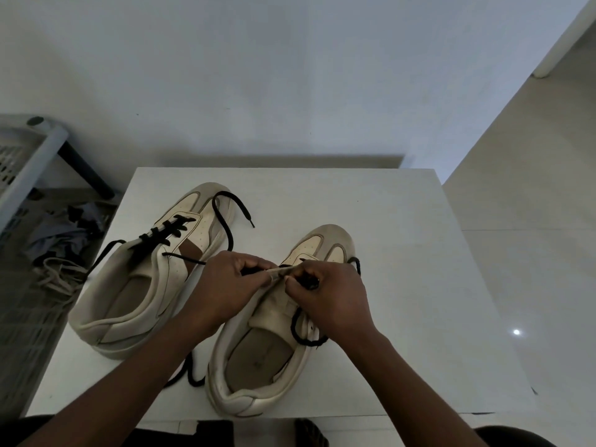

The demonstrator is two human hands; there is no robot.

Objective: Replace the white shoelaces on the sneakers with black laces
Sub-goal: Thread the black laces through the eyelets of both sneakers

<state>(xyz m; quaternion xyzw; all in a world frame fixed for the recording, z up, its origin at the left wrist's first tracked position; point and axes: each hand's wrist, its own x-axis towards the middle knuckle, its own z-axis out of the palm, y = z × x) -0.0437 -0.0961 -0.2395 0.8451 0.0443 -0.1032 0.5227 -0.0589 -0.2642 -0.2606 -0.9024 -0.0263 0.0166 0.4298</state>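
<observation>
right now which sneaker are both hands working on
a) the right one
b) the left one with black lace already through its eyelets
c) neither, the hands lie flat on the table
a: the left hand pinches the eyelet edge of the right sneaker and the right hand pinches its black lace, while the left sneaker lies untouched beside it.

Both forearms bare, reaching in from near edge, converging toward centre. Left hand knuckles up, fingers curled, thumb and fingertips pinching eyelet flap. Right hand back up, fingers curled inward, pinching black lace. Fingertips of two hands almost meeting; wrists straight, well apart
</observation>
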